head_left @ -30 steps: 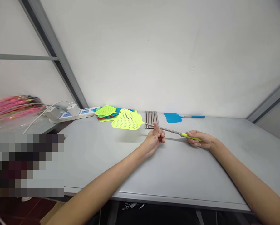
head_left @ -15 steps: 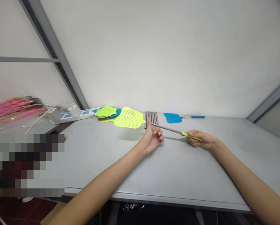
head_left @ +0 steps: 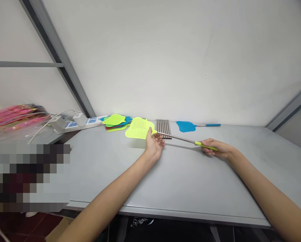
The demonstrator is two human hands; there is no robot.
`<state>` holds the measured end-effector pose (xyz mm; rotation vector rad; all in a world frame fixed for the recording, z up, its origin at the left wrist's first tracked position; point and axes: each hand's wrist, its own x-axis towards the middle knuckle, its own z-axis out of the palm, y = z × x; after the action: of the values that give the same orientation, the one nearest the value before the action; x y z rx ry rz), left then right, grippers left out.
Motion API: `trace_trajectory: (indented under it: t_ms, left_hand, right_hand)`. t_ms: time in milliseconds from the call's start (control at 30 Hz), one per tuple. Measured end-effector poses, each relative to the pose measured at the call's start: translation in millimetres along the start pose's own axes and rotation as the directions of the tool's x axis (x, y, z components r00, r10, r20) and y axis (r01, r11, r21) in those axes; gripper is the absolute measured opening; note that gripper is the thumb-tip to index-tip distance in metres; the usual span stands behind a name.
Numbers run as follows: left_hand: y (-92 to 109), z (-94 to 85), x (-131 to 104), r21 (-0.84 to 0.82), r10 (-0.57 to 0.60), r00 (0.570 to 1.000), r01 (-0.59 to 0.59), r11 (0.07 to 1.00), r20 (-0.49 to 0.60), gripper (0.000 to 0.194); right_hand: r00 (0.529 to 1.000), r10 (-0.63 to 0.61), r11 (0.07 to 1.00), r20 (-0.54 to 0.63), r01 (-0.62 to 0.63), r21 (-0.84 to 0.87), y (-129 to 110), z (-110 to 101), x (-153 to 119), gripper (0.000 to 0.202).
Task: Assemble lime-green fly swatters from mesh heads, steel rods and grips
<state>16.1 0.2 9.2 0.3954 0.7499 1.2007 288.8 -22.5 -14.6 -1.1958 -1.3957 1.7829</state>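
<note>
A yellow-green fly swatter (head_left: 137, 128) with a thin metal rod is held above the table, its head to the left. My right hand (head_left: 212, 148) is closed around its yellow-green handle. My left hand (head_left: 154, 143) is at the neck of the swatter, thumb on the edge of the mesh head and fingers curled beneath. Behind the rod, several metal rods (head_left: 163, 127) lie side by side. A blue fly swatter (head_left: 186, 126) with a blue handle rests at the back, to the right of them.
At the back left lies a stack of swatter heads (head_left: 114, 119) in green, blue and red. Beside it is a white power strip (head_left: 90, 123) with plugs and cables. Pink items in plastic (head_left: 19, 116) sit farther left. A wall closes the table's (head_left: 185, 188) back.
My left hand has moved left along the rod to the swatter's head and now grips it there. The head has shifted slightly and tilted. My right hand has barely moved.
</note>
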Motion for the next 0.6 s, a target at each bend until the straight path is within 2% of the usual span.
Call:
trace_trajectory:
  t_ms: [100,200,300,433,533,600]
  left_hand:
    - [0,-3.2,3,-0.032,0.038,0.993,-0.042,0.999,-0.111,0.045]
    - [-1,-2.4,3,-0.062,0.055,0.985,-0.065,0.996,-0.161,0.046]
    - [-3,0.5,4,-0.067,0.132,0.969,-0.149,0.987,-0.209,0.043]
    - [-6,1.5,4,-0.028,0.210,0.948,-0.223,0.974,-0.239,0.041]
    - [-10,-0.5,4,-0.007,0.204,0.948,-0.212,0.977,-0.243,0.040]
    - [-13,-1.5,4,-0.002,0.186,0.951,-0.192,0.981,-0.248,0.038]
  right_hand:
    - [1.000,0.010,0.999,0.011,-0.010,-0.032,-2,2,0,0.030]
    - [1.000,0.024,0.998,0.019,-0.023,-0.055,-4,5,0,0.032]
    - [0.999,0.033,0.998,0.020,-0.032,-0.057,-5,8,0,0.025]
    - [0.999,0.032,0.999,0.025,-0.031,-0.035,-6,12,-2,0.024]
    - [1.000,0.011,1.000,0.010,-0.011,-0.001,-8,15,-5,0.029]
    - [0.999,-0.016,0.998,-0.048,0.018,0.059,-10,16,-7,0.031]
